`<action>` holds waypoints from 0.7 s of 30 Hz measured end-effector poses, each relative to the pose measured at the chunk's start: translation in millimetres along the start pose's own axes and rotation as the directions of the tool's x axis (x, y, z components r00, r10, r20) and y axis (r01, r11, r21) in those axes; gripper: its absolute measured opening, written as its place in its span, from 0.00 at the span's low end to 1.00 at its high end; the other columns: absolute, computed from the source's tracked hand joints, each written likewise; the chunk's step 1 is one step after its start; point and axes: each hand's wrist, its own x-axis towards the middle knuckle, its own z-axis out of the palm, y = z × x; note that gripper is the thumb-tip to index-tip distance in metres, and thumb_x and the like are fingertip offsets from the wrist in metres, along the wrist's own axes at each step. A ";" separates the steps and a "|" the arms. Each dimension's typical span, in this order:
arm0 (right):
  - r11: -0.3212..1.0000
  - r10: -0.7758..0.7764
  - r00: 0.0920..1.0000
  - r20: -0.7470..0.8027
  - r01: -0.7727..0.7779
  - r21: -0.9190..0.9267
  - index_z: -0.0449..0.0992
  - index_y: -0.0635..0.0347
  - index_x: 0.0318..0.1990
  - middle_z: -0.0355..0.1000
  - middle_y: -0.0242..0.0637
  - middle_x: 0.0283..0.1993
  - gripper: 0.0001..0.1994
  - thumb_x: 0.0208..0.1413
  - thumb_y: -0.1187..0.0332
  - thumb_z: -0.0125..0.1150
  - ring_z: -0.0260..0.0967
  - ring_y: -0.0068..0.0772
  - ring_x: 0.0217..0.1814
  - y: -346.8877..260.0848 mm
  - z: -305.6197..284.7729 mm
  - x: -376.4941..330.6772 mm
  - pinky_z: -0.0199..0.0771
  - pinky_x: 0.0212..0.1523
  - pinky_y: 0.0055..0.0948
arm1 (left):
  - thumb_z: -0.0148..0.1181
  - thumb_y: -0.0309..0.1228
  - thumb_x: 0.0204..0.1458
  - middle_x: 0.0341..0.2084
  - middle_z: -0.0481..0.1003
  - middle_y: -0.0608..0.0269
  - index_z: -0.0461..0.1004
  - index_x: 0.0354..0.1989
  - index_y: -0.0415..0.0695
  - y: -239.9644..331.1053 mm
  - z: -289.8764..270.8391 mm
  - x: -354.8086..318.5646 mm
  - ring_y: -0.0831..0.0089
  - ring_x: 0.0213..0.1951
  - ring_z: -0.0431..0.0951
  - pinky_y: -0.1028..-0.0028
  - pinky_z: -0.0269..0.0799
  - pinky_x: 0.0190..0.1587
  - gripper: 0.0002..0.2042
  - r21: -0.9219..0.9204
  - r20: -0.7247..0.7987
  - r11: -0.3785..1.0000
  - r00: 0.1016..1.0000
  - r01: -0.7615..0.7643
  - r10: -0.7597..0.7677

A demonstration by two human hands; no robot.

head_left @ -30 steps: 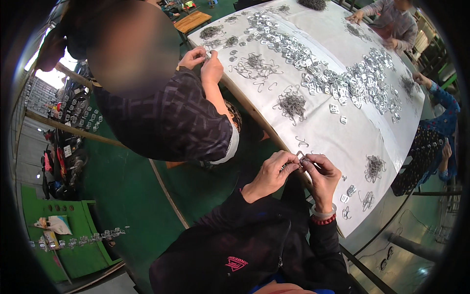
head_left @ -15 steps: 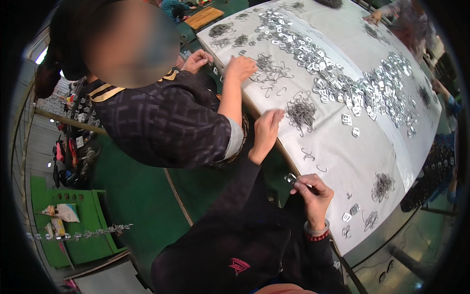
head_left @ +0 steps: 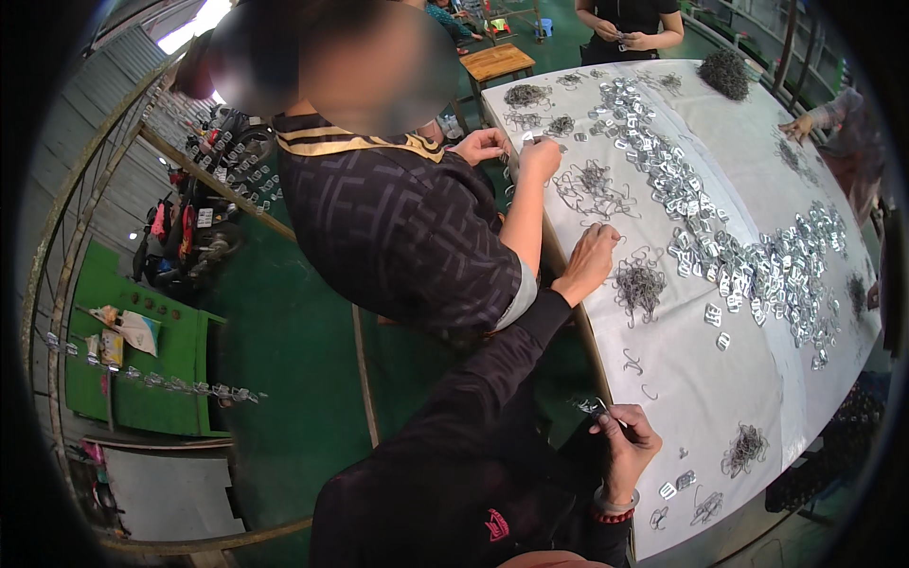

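Note:
My right hand point(head_left: 632, 445), with a bracelet and red beads at its wrist, is closed in a pinch at the table's near edge. It grips a small shiny metal buckle point(head_left: 589, 406), with thin wire at the fingertips. My left hand point(head_left: 587, 263) reaches over the left table edge, fingers bent together and tips low to the white cover. Whatever those fingertips hold is too small to make out. Right beside it lies a tangled pile of wire hooks point(head_left: 640, 286); a looser spread of hooks point(head_left: 595, 189) is just beyond.
Silver buckles point(head_left: 786, 284) lie in a long heap across the white-covered table point(head_left: 682, 379). Another hook pile point(head_left: 745, 450) and a few loose buckles point(head_left: 668, 490) are near my right hand. A co-worker in a dark patterned shirt point(head_left: 398, 227) works close on my left; others stand around the table.
My left hand has moved forward along the table edge, past the side of the hook pile. My right hand still holds the buckle. The view has shifted, showing another person at the far end.

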 end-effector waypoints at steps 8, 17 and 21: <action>0.998 0.012 0.999 0.042 -0.010 -0.066 0.77 0.73 0.32 0.73 0.42 0.33 0.05 0.49 0.89 0.60 0.72 0.28 0.29 -6.6 14.3 -20.9 0.75 0.31 0.23 | 0.57 0.25 0.56 0.29 0.75 0.55 0.69 0.38 0.37 55.8 -56.4 -42.8 0.61 0.32 0.76 0.66 0.70 0.37 0.06 -0.344 0.124 0.937 0.992 0.060 -0.018; 0.995 0.097 0.995 -0.013 -0.097 -0.004 0.77 0.72 0.40 0.75 0.41 0.35 0.09 0.51 0.87 0.61 0.74 0.27 0.31 -2.5 24.2 -22.8 0.75 0.33 0.23 | 0.54 0.24 0.60 0.29 0.77 0.63 0.71 0.36 0.37 84.1 -113.3 -78.9 0.77 0.35 0.77 0.76 0.73 0.40 0.03 -0.574 0.385 0.706 0.898 0.415 -0.215; 0.991 0.105 0.994 -0.030 -0.102 0.082 0.76 0.71 0.43 0.76 0.37 0.34 0.09 0.53 0.83 0.62 0.74 0.22 0.32 4.9 19.9 -18.7 0.76 0.34 0.20 | 0.54 0.21 0.60 0.35 0.76 0.60 0.72 0.37 0.38 125.4 -144.9 -115.8 0.73 0.42 0.76 0.75 0.70 0.49 0.01 -0.660 0.557 0.615 0.830 0.432 0.015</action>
